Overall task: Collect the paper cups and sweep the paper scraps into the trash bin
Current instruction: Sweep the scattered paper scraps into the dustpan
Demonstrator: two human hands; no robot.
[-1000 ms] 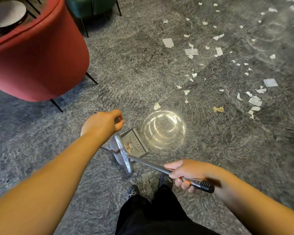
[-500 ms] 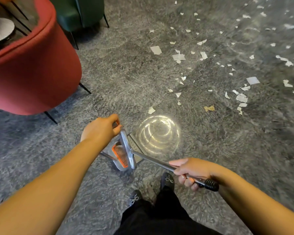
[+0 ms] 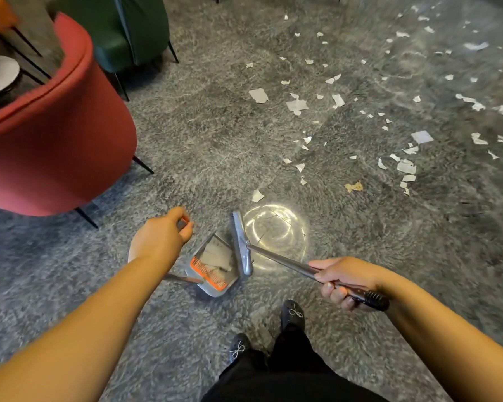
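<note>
The left hand (image 3: pixel 160 237) curls its fingers (image 3: pixel 186 227) round the top of the dustpan handle (image 3: pixel 182 223); only a grey and orange bit of that grip shows past the knuckles, and the rest of the handle is hidden behind the hand and forearm, apart from a short length (image 3: pixel 183 278) beside the pan. The right hand (image 3: pixel 341 281) grips the broom pole (image 3: pixel 282 264) near its black ribbed end (image 3: pixel 373 298), fingers wrapped under it and thumb along the top.

The dustpan (image 3: pixel 212 266) hangs or rests just below the left hand, tilted; whether it touches the floor cannot be told. Its orange comb (image 3: pixel 208 274) runs along the near edge, and pale paper scraps (image 3: pixel 217 256) lie inside it. The broom head (image 3: pixel 241 242) stands on edge against the pan's right side, between the pan and a bright round glare (image 3: pixel 275 237) on the floor (image 3: pixel 215 134).

Most paper scraps lie well ahead and to the right of both hands: one piece (image 3: pixel 257 195) just beyond the glare, larger pieces (image 3: pixel 296 105) farther out, a cluster (image 3: pixel 405 166) to the right, and a tan scrap (image 3: pixel 353 187) near it. Those at the far right are blurred.

A red chair (image 3: pixel 58 140) stands to the left, cut off by the frame edge, with a green chair (image 3: pixel 128 33) behind it. Two dark shoes (image 3: pixel 294 313) and black trousers (image 3: pixel 288 372) show at the bottom.
</note>
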